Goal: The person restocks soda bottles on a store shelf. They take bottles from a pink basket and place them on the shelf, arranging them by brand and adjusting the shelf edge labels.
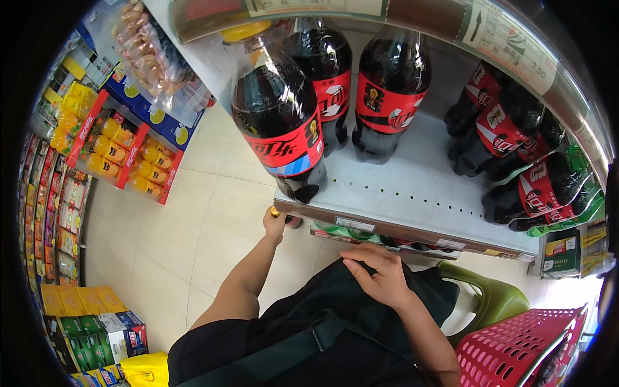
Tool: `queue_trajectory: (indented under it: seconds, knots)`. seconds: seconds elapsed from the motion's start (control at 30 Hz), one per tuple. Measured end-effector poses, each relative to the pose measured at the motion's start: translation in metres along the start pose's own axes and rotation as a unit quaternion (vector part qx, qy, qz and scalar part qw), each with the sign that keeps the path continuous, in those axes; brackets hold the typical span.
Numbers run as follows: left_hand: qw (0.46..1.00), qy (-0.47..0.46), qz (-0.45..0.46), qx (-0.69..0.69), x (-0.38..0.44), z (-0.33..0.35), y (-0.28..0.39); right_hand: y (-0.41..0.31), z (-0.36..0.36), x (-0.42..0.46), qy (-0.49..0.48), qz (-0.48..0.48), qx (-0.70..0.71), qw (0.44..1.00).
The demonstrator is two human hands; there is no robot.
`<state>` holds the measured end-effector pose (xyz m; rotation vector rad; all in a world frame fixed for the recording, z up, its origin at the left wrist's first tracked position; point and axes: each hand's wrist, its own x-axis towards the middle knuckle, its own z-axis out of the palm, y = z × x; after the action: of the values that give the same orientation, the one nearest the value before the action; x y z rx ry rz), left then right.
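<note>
My left hand point(274, 225) holds a dark cola bottle point(293, 221) by its yellow-capped neck, low beside the corner of the shelf; most of that bottle is hidden. In front of my dark apron, my right hand point(377, 273) is raised with bent fingers and nothing visible in it. On the white metal shelf point(406, 179) above stands a large cola bottle point(285, 121) with a yellow cap and red label at the left corner. Two more cola bottles, one of them point(394, 92) with its label facing out, stand behind it. Several others point(508, 126) stand at the right end.
A lower shelf point(387, 242) holds green and dark bottles. A green plastic stool point(493, 295) and a pink perforated basket point(512, 343) are at my right. Orange drink bottles fill a red display point(123, 150) at the left, above tiled floor. Stacked cartons point(96, 338) stand lower left.
</note>
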<state>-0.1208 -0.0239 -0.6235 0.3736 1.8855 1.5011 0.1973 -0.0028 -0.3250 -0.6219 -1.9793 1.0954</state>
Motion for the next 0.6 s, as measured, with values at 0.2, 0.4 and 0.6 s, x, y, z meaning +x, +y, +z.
queue_trajectory:
  seconds: [0.2, 0.4, 0.6]
  knots:
    - [0.983, -0.077, 0.057, 0.158, 0.000, 0.024, 0.000, 0.003, 0.000, 0.004, 0.164, -0.093, -0.195, 0.962]
    - [0.935, -0.177, 0.033, 0.306, 0.013, 0.033, -0.004, -0.003, -0.007, 0.016, 0.201, -0.089, -0.394, 0.892]
    - [0.968, -0.117, 0.023, 0.222, -0.008, 0.034, 0.021, -0.004, -0.008, 0.021, 0.198, -0.089, -0.382, 0.899]
